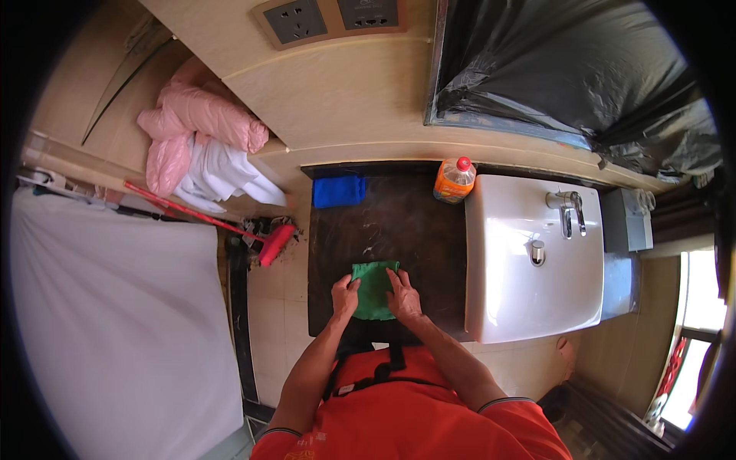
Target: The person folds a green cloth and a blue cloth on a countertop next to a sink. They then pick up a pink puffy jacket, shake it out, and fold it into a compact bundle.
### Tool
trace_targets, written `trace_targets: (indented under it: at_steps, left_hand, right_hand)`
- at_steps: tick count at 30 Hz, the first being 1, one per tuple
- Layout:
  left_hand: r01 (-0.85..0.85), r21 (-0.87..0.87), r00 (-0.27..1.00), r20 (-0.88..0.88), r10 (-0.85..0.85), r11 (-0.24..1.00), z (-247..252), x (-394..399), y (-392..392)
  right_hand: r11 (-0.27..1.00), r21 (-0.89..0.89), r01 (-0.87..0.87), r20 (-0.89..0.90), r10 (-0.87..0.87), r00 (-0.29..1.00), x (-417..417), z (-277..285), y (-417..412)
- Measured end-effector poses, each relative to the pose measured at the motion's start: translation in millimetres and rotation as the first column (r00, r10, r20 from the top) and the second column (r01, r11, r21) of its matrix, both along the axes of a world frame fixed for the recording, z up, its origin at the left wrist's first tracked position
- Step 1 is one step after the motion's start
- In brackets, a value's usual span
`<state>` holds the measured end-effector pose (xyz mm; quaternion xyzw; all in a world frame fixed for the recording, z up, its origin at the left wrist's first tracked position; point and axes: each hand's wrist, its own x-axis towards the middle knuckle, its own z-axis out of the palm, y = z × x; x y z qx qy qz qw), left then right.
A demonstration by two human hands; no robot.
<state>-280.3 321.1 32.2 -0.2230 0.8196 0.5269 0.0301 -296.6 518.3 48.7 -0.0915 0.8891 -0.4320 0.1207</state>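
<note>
A green cloth (374, 293) lies on the dark stone countertop (414, 241), close to its front edge. My left hand (345, 296) grips the cloth's left side, thumb on top. At the cloth's right side is my right hand (405, 296), with fingers resting on the fabric near the upper right corner; whether they pinch it is unclear. Further back on the counter, a folded blue cloth (339, 191) lies at the left corner. An orange-labelled plastic bottle with a red cap (454, 181) stands at the back, beside the white washbasin.
The white washbasin (517, 299) with a chrome faucet (566, 204) occupies the right side. A grey box (624, 221) stands beyond it. Left of the counter are a red broom (276, 244), a pink padded jacket (207, 115) and a white cloth (221, 172). Black plastic sheeting (563, 63) covers a framed area above.
</note>
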Motion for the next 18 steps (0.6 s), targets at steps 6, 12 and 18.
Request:
trace_targets:
  at_steps: [6, 12, 18]
  left_hand:
    - [0.076, -0.071, 0.997, -0.015, -0.078, 0.995, -13.4, -17.3, -33.8]
    - [0.157, -0.089, 0.988, 0.01, -0.157, 0.984, -15.1, -9.8, -64.4]
    - [0.211, -0.01, 0.976, 0.061, -0.21, 0.977, -11.0, -9.2, -69.9]
  right_hand:
    - [0.987, 0.106, 0.121, 0.019, -0.124, 0.992, 5.1, 7.0, -36.9]
    - [0.974, 0.131, 0.185, 0.015, -0.189, 0.982, 21.8, 16.1, -71.6]
    - [0.958, 0.119, 0.262, -0.051, -0.257, 0.965, 34.7, 14.9, -78.2]
